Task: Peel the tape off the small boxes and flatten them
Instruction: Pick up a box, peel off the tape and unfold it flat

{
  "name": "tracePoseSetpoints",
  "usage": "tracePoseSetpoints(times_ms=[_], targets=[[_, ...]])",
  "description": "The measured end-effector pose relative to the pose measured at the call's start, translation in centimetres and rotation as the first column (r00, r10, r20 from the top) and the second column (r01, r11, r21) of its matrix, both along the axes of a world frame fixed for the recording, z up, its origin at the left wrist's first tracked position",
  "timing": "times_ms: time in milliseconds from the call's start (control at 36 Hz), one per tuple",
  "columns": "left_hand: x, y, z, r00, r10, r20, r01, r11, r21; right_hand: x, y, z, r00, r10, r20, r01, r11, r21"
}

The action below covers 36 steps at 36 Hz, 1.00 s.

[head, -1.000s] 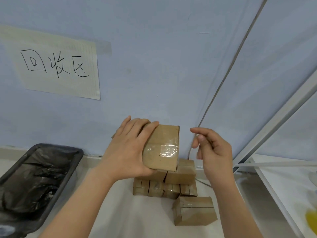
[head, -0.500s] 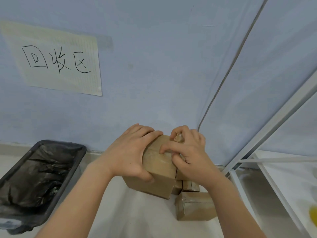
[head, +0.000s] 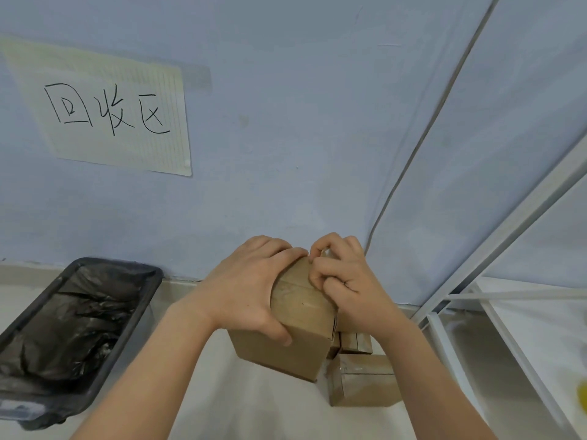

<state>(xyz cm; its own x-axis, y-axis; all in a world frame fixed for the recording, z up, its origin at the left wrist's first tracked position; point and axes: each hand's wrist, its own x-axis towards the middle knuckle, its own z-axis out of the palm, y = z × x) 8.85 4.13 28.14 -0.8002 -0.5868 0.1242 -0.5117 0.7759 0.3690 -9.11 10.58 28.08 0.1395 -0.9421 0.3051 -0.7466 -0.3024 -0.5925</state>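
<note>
Both hands (head: 251,290) on cardboard box (head: 298,319)

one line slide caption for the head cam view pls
Left hand holds a small cardboard box while the right hand picks at tape on its top edge.

I see open tabletop (head: 197,404) between the black bin (head: 104,344) on the left and the held box (head: 298,328). More boxes (head: 362,379) crowd just right of it, with the white rack frame (head: 495,258) beyond. The wall (head: 286,138) blocks close behind both hands.
</note>
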Motion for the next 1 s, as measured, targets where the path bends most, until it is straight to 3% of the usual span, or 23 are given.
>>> tracePoseSetpoints(times_ms=[250, 472, 583, 694, 806, 889, 1000], targets=[[-0.3, 0.0, 0.0, 1.000, -0.015, 0.009, 0.015, 1.000, 0.015, -0.5, 0.2, 0.3, 0.987, 0.026, 0.156, -0.026, 1.000, 0.001], [-0.5, 0.2, -0.2, 1.000, -0.013, 0.009, 0.013, 1.000, -0.005, -0.7, -0.1, -0.1, 0.990, 0.024, 0.136, -0.030, 0.999, 0.045], [-1.0, 0.5, -0.6, 1.000, 0.002, -0.013, -0.004, 0.994, -0.112, -0.8, 0.1, -0.2, 0.989, -0.010, 0.145, 0.004, 0.999, 0.043], [-1.5, 0.5, -1.1, 0.992, 0.073, -0.100, -0.096, 0.964, -0.247, -1.3, 0.3, 0.2, 0.923, -0.165, 0.347, 0.203, 0.976, -0.077], [-2.0, 0.6, -1.1, 0.974, 0.145, -0.174, -0.194, 0.929, -0.316, -1.6, 0.9, 0.8, 0.824, -0.368, 0.430, 0.466, 0.872, -0.148], [-2.4, 0.7, -1.0, 0.961, 0.198, -0.191, -0.256, 0.897, -0.360, -1.0, 1.3, 0.9, 0.822, -0.446, 0.354, 0.493, 0.868, -0.051], [-2.9, 1.0, -1.3, 0.951, 0.236, -0.199, -0.299, 0.868, -0.396, 0.5, 1.1, 0.1, 0.847, -0.517, 0.123, 0.516, 0.856, 0.036]])
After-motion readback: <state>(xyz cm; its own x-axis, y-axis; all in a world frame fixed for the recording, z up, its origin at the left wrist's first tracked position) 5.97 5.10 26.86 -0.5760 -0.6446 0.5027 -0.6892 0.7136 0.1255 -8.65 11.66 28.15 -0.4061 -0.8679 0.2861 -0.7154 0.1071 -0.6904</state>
